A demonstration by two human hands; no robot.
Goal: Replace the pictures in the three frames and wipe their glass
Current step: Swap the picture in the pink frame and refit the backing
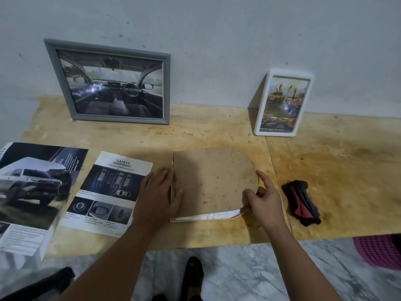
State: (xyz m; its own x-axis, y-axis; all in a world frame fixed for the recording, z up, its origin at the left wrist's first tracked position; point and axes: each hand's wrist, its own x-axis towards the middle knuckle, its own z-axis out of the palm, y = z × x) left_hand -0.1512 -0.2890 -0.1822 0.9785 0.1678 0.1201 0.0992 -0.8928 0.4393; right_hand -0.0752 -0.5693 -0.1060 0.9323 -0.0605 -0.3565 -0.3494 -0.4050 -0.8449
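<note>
A third frame lies face down mid-table, its brown backing board (213, 181) uppermost, with a strip of white paper (206, 216) showing along its near edge. My left hand (158, 198) rests flat against the board's left edge with straight fingers. My right hand (263, 199) pinches the board's near right corner, thumb on top. A grey frame (108, 83) with a car-interior picture leans on the wall at back left. A white frame (284, 104) with a yellow car picture leans at back right. A black and red cloth (301, 205) lies to the right.
Two loose printed sheets lie at left: a "Safety" leaflet (106, 192) and a larger car brochure (32, 192) hanging over the wooden table (336, 170) front edge. A pink perforated basket (379, 250) stands on the marble floor at lower right.
</note>
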